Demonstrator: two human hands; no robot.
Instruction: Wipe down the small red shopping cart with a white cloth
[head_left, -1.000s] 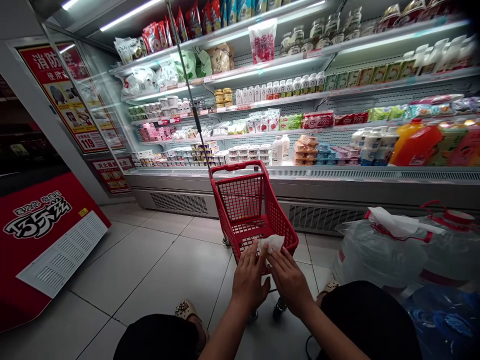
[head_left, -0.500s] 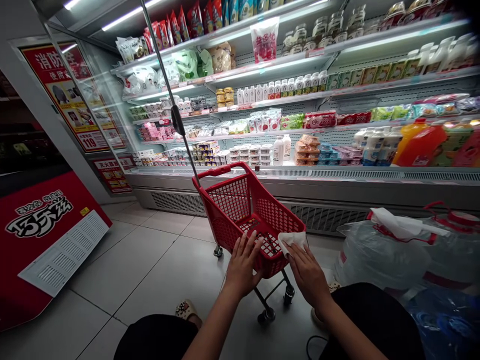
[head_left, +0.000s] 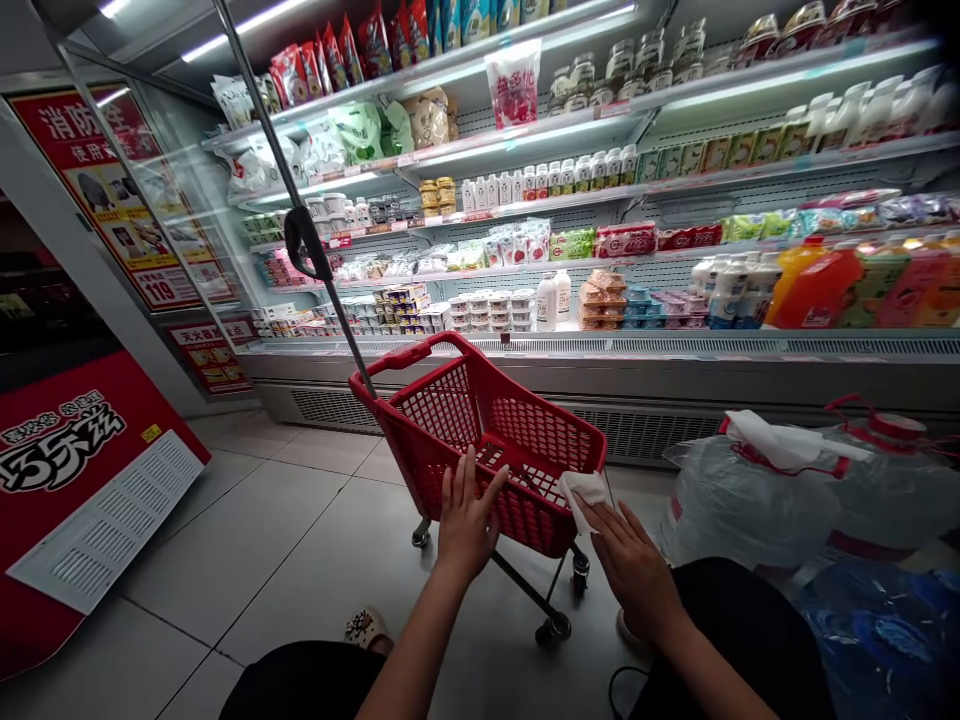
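A small red plastic shopping cart on wheels stands in front of me, with a grey pole rising from its handle end. My left hand lies against the near side of the basket, its fingers stretched and spread. At the basket's right end, my right hand holds a white cloth or tissue under its fingertips, against the rim. The cart's basket shows nothing inside but its slatted floor. Parts of the near wall are hidden behind my left hand.
An open refrigerated display with drinks and dairy packs runs behind the cart. Large plastic water jugs stand at right, white tissue on top. A red chest freezer is at left. A black cable lies near my foot.
The cart has turned slightly and its handle end and pole have come nearer and to the left. My left hand has shifted left along the side; my right hand keeps the cloth at the rim.
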